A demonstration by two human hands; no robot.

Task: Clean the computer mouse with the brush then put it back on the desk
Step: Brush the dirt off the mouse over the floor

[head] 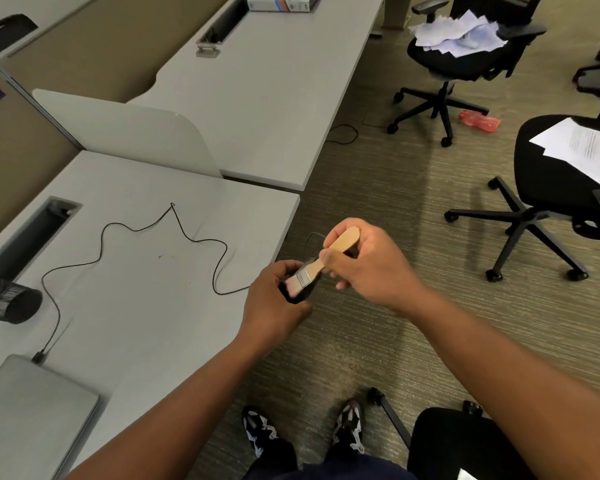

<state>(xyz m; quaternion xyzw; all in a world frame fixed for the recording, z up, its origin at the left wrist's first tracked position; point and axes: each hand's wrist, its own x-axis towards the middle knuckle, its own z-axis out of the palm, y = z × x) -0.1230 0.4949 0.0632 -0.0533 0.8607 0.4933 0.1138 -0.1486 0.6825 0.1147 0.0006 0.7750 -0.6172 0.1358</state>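
Mid-frame: left hand gripping black wired mouse, right hand pinching wooden-handled flat brush; best light strokes, bristles into seams.

Mouse mostly hidden by hands

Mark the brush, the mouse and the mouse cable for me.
brush (pixel 340 244), head view: middle of the wooden handle.
mouse (pixel 309 289), head view: black body showing beside the bristles.
mouse cable (pixel 101 237), head view: a bend of the black wire lying on the desk.
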